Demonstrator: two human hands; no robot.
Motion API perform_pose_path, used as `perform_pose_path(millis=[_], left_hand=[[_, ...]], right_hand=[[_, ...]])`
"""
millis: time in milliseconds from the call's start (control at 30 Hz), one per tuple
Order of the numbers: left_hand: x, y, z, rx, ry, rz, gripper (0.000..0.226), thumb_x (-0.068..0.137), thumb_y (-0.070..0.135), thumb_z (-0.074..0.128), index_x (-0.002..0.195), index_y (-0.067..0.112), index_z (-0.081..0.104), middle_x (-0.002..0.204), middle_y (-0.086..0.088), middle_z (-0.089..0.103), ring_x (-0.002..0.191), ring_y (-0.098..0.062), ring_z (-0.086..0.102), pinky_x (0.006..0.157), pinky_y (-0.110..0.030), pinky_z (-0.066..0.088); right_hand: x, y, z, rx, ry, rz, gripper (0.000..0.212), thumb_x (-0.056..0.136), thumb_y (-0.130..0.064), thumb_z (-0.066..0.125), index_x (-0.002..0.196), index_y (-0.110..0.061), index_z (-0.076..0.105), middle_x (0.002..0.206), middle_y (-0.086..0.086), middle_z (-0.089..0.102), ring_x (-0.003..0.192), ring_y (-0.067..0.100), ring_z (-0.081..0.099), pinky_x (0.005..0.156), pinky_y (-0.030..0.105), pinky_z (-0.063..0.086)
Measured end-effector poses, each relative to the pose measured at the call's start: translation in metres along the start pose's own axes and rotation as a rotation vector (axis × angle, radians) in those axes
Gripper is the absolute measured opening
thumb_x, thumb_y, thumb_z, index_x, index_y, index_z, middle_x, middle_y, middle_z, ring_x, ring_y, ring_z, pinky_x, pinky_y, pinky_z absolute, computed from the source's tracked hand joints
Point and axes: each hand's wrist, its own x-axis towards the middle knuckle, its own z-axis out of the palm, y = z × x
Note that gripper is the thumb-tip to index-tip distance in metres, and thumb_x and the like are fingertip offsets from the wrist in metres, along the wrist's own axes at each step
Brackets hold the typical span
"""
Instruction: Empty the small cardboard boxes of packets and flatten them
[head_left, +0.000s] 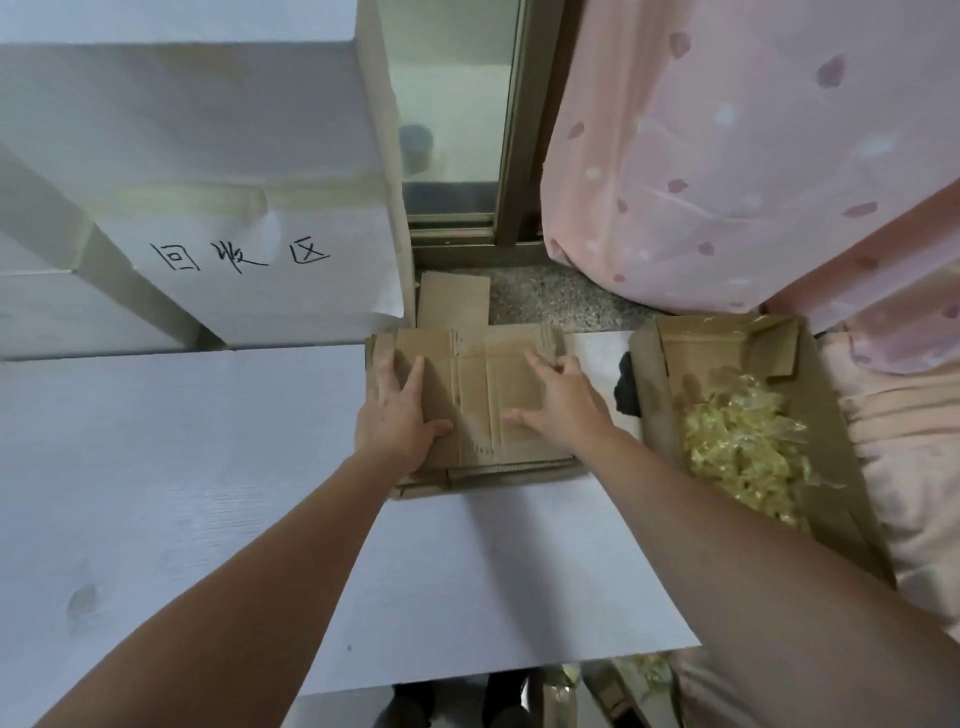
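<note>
At the table's (208, 519) far edge, the flattened box (478, 395) lies lengthwise left to right under both hands: left hand (400, 415) and right hand (561, 400) pressing palm-down, fingers spread, gripping nothing

Both palms press flattened cardboard box (483, 400) on white counter (208, 467): left hand (397, 415) and right hand (563, 402), fingers spread. Just right of it, open carton (831, 415) holding yellow packets (743, 447).
</note>
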Motion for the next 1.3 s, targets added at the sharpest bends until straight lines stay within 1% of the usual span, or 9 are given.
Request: perform_pose_path(millis=[67,133,267,467,767,967,1133,1200,1300], left_hand=[[-0.001,-0.006,0.009,0.075,0.016,-0.036,0.098,0.090,0.061,0.070,0.164,0.039,0.010,0.171,-0.002,-0.005,0.154,-0.038,0.016,0.121,-0.052,0.026],[0.001,-0.014,0.013,0.025,0.015,-0.079,0.097,0.086,0.065,0.072,0.161,0.049,0.012,0.171,0.000,-0.006,0.155,-0.041,0.009,0.124,-0.055,0.020],[0.004,-0.026,0.016,-0.226,-0.042,-0.084,0.101,0.079,0.058,0.084,0.157,0.058,0.019,0.168,0.013,-0.011,0.152,-0.039,0.019,0.117,-0.059,0.036],[0.006,-0.036,0.020,-0.271,-0.005,-0.040,0.102,0.075,0.065,0.084,0.156,0.060,0.022,0.166,0.019,-0.011,0.147,-0.041,0.027,0.116,-0.057,0.038],[-0.029,-0.094,0.007,-0.295,-0.013,-0.068,0.101,0.074,0.062,0.086,0.155,0.060,0.025,0.166,0.019,-0.008,0.147,-0.038,0.025,0.118,-0.056,0.037],[-0.039,-0.159,-0.016,-0.263,-0.015,-0.108,0.099,0.080,0.063,0.079,0.157,0.059,0.018,0.170,0.015,-0.011,0.152,-0.035,0.022,0.119,-0.058,0.036],[-0.025,-0.171,-0.027,-0.037,-0.016,-0.051,0.090,0.091,0.073,0.059,0.160,0.055,0.004,0.172,0.007,-0.016,0.158,-0.032,0.007,0.121,-0.057,0.031],[-0.021,-0.163,-0.030,0.087,0.012,-0.035,0.088,0.095,0.074,0.051,0.162,0.050,0.000,0.173,0.001,-0.015,0.159,-0.033,-0.002,0.125,-0.055,0.020],[-0.023,-0.149,-0.035,0.250,0.100,0.023,0.084,0.098,0.072,0.045,0.164,0.037,0.007,0.171,-0.007,0.001,0.157,-0.033,0.004,0.125,-0.050,0.014]], right_hand=[[0.001,0.006,0.012,-0.096,0.041,-0.008,0.098,0.077,-0.073,0.071,0.158,-0.046,0.023,0.157,0.006,0.019,0.137,0.032,0.029,0.111,0.045,0.037],[0.002,0.016,0.024,0.039,0.040,0.022,0.097,0.076,-0.071,0.074,0.155,-0.054,0.021,0.165,0.003,0.007,0.146,0.034,0.019,0.116,0.051,0.033],[0.002,0.028,0.039,0.341,0.006,0.016,0.102,0.075,-0.065,0.079,0.152,-0.062,0.013,0.170,-0.001,0.000,0.156,0.025,0.011,0.122,0.053,0.028],[0.000,0.033,0.042,0.343,0.031,0.005,0.099,0.074,-0.068,0.078,0.151,-0.065,0.016,0.167,-0.003,0.004,0.151,0.030,0.022,0.121,0.048,0.030],[-0.025,-0.006,0.090,0.419,0.039,-0.007,0.098,0.067,-0.067,0.083,0.145,-0.070,0.023,0.159,-0.009,0.009,0.148,0.030,0.021,0.123,0.049,0.027],[-0.029,-0.072,0.125,0.362,0.008,-0.041,0.096,0.074,-0.067,0.077,0.148,-0.067,0.017,0.165,-0.003,0.002,0.147,0.037,0.018,0.121,0.053,0.027],[-0.020,-0.097,0.120,0.173,-0.002,-0.030,0.092,0.082,-0.071,0.067,0.155,-0.057,0.012,0.168,0.005,0.002,0.151,0.038,0.015,0.121,0.054,0.026],[-0.020,-0.105,0.112,-0.010,0.101,-0.040,0.087,0.084,-0.070,0.066,0.157,-0.046,0.024,0.166,0.009,0.007,0.149,0.036,0.016,0.120,0.053,0.027],[-0.030,-0.120,0.107,-0.158,0.230,-0.088,0.067,0.090,-0.059,0.066,0.147,-0.030,0.045,0.157,0.010,0.025,0.139,0.033,0.030,0.113,0.047,0.036]])
